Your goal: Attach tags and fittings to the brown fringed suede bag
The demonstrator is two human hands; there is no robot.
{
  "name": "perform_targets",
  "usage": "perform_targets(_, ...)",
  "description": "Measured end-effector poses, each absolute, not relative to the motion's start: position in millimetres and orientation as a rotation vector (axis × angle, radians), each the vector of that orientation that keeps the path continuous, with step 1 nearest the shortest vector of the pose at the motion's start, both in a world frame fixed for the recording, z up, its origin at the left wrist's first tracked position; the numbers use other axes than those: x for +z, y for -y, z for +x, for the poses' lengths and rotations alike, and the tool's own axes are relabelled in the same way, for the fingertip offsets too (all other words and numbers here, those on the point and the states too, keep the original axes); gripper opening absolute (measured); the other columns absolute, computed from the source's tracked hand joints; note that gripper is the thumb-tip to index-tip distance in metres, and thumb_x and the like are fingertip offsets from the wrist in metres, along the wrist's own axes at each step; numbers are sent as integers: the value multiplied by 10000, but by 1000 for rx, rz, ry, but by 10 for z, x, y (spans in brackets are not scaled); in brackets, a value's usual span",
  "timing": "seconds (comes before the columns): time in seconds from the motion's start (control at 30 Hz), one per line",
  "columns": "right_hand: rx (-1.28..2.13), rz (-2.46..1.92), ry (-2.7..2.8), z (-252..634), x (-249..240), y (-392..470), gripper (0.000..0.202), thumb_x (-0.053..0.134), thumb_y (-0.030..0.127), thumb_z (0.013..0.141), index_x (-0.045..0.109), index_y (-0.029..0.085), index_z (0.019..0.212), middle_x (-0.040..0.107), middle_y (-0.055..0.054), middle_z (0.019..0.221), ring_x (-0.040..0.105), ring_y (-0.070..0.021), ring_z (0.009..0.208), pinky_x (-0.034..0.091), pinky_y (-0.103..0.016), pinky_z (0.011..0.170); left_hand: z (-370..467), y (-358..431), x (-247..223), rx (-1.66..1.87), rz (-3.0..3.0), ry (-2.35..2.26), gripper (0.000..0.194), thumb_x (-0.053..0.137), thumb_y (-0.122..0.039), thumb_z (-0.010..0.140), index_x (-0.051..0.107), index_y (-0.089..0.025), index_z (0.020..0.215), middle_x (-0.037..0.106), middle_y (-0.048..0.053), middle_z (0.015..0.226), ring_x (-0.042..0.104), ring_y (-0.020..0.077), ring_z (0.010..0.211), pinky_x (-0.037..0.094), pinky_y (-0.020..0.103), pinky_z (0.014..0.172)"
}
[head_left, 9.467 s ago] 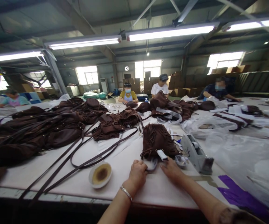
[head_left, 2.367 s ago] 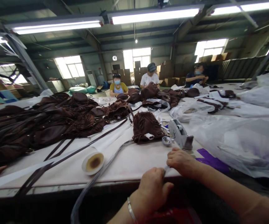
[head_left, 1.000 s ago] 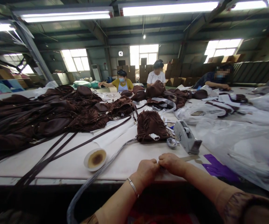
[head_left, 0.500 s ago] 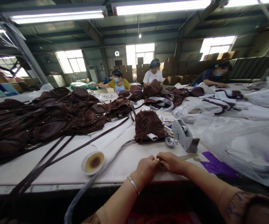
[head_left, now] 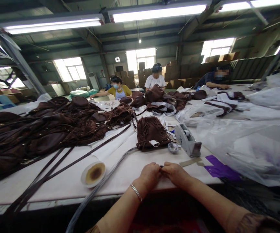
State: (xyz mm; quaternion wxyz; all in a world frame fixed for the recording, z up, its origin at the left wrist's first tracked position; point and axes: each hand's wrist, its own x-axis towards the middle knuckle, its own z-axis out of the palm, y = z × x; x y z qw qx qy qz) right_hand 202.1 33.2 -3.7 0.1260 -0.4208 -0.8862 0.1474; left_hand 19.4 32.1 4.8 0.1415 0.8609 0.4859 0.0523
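Note:
My left hand [head_left: 150, 176] and my right hand [head_left: 175, 174] meet at the near edge of the white-covered table [head_left: 120, 181]. Both are closed, thumbs and fingertips pressed together. A small dark bit shows between them, too little of it visible to name. Beyond my hands lies a dark brown fringed bag [head_left: 151, 132] with a wad of white wrapping at its near side. A wrapped strap or cord [head_left: 110, 173] runs from the bag toward me. Right of the bag stands a grey tape dispenser [head_left: 187, 140], beside a small clear-wrapped item [head_left: 173, 148].
At left is a large heap of brown bags [head_left: 45, 126] with trailing straps. A white bowl [head_left: 93, 174] with brownish contents sits near the front edge. Purple plastic [head_left: 221, 168] and clear plastic bags [head_left: 251, 149] lie at right. Several people work across the table.
The view has shifted slightly, so the table things appear a little further left. My hands remain together at the table edge, with their fingers turned slightly.

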Motion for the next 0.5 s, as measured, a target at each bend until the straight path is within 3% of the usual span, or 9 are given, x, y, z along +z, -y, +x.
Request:
perform_targets(0.17,315,-1029,2660,2098,-58,-411,262,448,216,983,699,170,921,622,-53,840,571,-167,780,403,-271,703,68,-338,263,118,2505,-1249,207,609,-282,863,676,-190,1036,691,52,993,624,194,896,474,261,821)
perform_targets(0.27,299,-956,2687,2121,-59,-443,272,444,213,979,699,175,894,621,-48,842,569,-158,780,396,-264,696,4,-382,359,38,2512,-1175,297,661,-255,809,674,-252,1105,695,19,1000,631,182,880,476,241,798)
perform_targets(0.37,305,-971,2721,2142,-9,-458,282,447,219,978,698,180,854,625,-39,829,578,-154,777,394,-253,682,31,-412,329,-41,2509,-1243,199,565,-226,874,708,-207,1011,687,67,957,635,212,868,486,286,805)
perform_targets(0.5,234,-1186,2724,2078,55,-394,211,501,200,932,704,198,872,652,-47,856,609,-179,818,406,-258,690,156,-375,182,-23,2460,-1378,236,466,-122,881,695,-133,939,669,128,990,631,238,882,489,332,828)
